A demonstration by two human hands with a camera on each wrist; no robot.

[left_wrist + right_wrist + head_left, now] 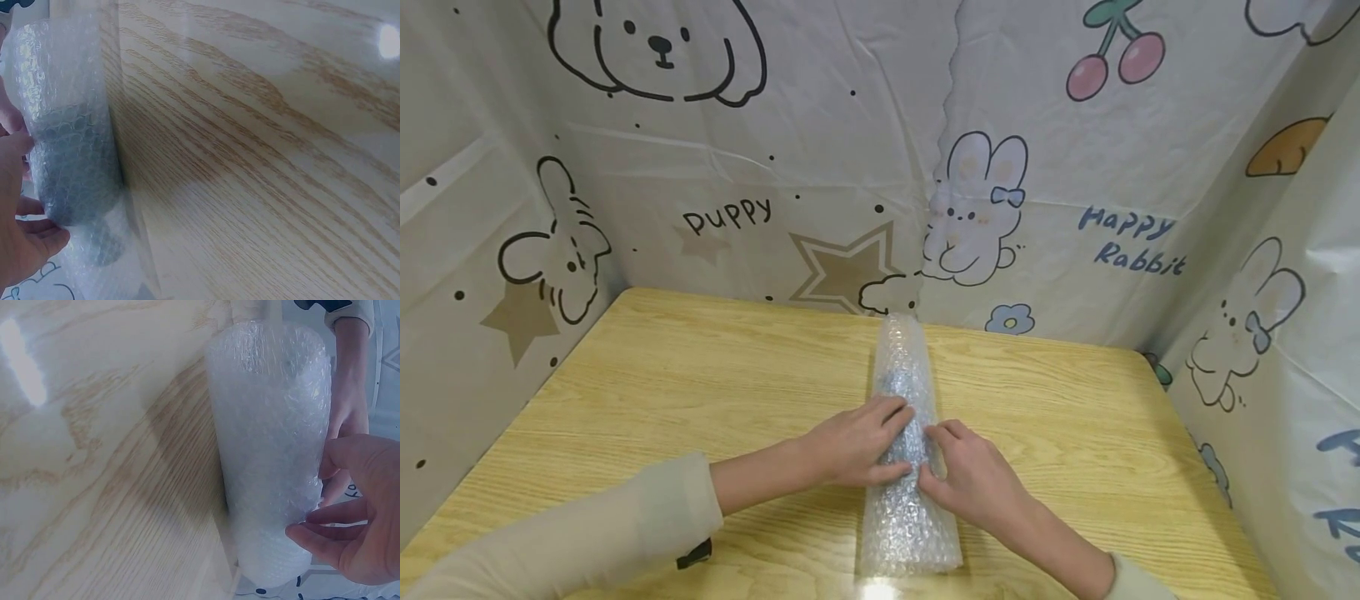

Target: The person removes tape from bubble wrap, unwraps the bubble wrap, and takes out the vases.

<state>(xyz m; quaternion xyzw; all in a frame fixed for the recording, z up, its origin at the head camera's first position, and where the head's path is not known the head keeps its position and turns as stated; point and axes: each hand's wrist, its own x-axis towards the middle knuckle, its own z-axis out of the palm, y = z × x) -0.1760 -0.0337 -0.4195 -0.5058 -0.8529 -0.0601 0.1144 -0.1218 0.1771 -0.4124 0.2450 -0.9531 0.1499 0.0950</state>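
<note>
A long roll of clear bubble wrap (913,521) lies lengthwise on the wooden table, its far end close to the back wall. Inside it a dark, rounded object (78,169) shows through the wrap; its kind cannot be told. My left hand (861,446) rests on top of the roll from the left, fingers reaching across and thumb nearer me. From the right, my right hand (973,471) holds the side of the bubble wrap with thumb and fingertips, as the right wrist view also shows. The roll's near end extends past both hands.
The light wood-grain table (715,375) spreads on both sides of the roll. A printed cloth (820,158) with cartoon animals hangs behind and along the sides. Below the left sleeve a small black item (694,554) is partly visible.
</note>
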